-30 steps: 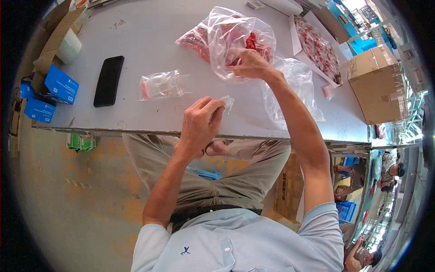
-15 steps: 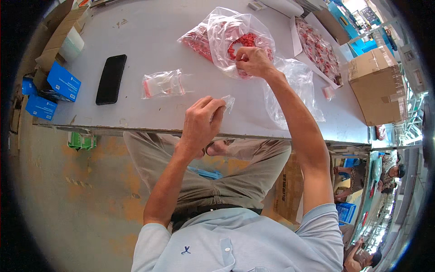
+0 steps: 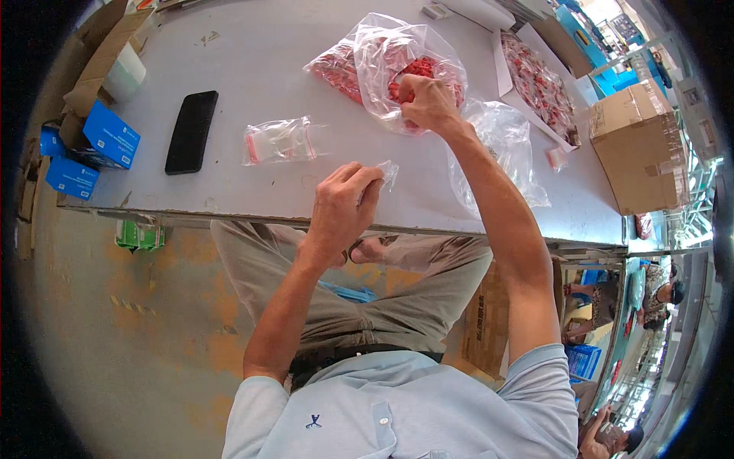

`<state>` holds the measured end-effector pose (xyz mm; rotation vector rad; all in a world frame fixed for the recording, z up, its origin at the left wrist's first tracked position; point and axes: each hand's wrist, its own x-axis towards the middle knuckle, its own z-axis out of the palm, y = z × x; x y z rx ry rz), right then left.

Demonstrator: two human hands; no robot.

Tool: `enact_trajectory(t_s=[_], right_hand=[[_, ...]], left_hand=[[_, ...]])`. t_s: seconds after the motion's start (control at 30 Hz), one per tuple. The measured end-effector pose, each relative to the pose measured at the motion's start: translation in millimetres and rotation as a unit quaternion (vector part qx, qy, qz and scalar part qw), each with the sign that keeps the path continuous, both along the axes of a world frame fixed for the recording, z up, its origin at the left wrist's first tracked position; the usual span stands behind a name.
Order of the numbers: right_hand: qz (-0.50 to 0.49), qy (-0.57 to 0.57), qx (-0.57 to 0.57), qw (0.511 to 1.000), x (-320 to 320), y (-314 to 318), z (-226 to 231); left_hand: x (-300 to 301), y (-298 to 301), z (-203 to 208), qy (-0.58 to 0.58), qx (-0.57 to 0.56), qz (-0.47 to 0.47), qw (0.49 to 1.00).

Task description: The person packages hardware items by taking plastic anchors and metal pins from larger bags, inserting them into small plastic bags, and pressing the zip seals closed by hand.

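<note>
My left hand (image 3: 342,203) is closed over the near edge of the table, pinching a small clear plastic bag (image 3: 390,175) that sticks out past its fingertips. Farther off and to the right, my right hand (image 3: 430,105) reaches into the mouth of a large clear bag (image 3: 373,57). Small red pieces (image 3: 417,67) fill that bag, and the hand's curled fingers are among them; what they grip is hidden. Left of the large bag lies a bundle of small clear zip bags (image 3: 280,142) with red strips. A crumpled clear bag (image 3: 501,131) lies beneath my right forearm.
A shallow white box (image 3: 575,142) holding bagged red pieces stands at the far right, beside a brown carton (image 3: 638,147) and a small packet (image 3: 557,158). On the left lie a black phone (image 3: 191,131) and blue boxes (image 3: 111,136). Other people are at the right rim.
My right hand has shifted slightly left over the red pieces in the large bag. The left hand keeps its place with the small bag.
</note>
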<state>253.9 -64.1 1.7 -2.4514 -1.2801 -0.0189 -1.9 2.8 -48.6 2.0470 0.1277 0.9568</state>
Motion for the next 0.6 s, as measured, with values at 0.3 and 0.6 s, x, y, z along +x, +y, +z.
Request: enact_trajectory(t_s=[0.3, 0.6], right_hand=[[0.029, 0.111, 0.191, 0.975, -66, -25, 50], [0.115, 0.050, 0.096, 0.987, -120, -74, -8]], left_hand=[[-4, 2, -5, -0.001, -0.033, 0.013, 0.999], [1, 3, 5, -0.049, -0.114, 0.042, 0.991]])
